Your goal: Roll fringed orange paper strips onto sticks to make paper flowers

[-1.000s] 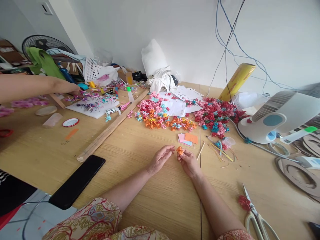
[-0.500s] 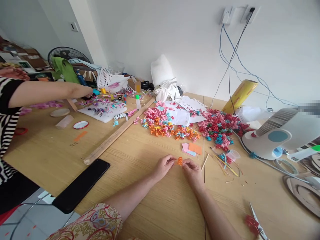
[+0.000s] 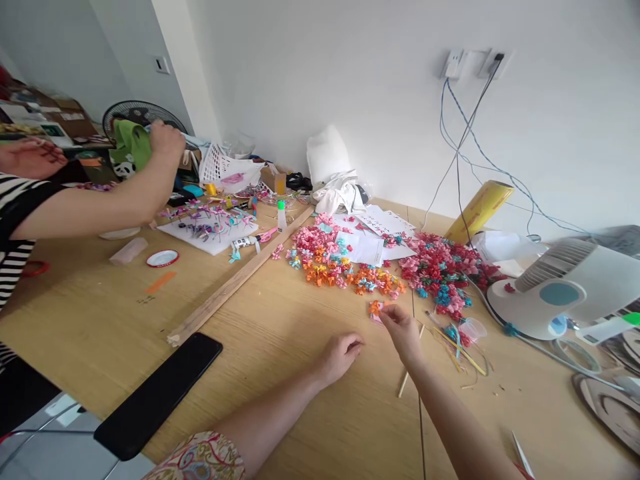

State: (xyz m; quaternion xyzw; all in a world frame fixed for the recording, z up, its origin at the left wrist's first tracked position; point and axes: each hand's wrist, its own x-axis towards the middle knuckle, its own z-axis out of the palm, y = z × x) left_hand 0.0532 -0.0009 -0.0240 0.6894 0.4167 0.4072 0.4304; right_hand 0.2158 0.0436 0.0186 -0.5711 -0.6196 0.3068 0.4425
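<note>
Between the fingertips of my right hand [image 3: 401, 332] is a small orange paper flower [image 3: 375, 307], held over a few small paper pieces. My left hand [image 3: 341, 355] rests low over the wooden table [image 3: 280, 400], its fingers curled together; whether they hold anything is too small to tell. Beyond my hands lie orange and yellow flowers [image 3: 320, 274] and a larger pile of red, pink and blue flowers [image 3: 440, 267]. A thin wooden stick [image 3: 411, 363] lies beside my right wrist.
A black phone [image 3: 160, 393] and a long wooden strip [image 3: 240, 277] lie to the left. Another person's arm [image 3: 110, 203] reaches over the left side. Scissors [image 3: 523, 457], a white fan-like device [image 3: 545, 287] and a yellow roll [image 3: 480, 210] stand or lie right.
My right hand has moved forward with the orange flower, away from my left hand, which has drawn slightly back. The other person's hand has risen. The view has shifted slightly.
</note>
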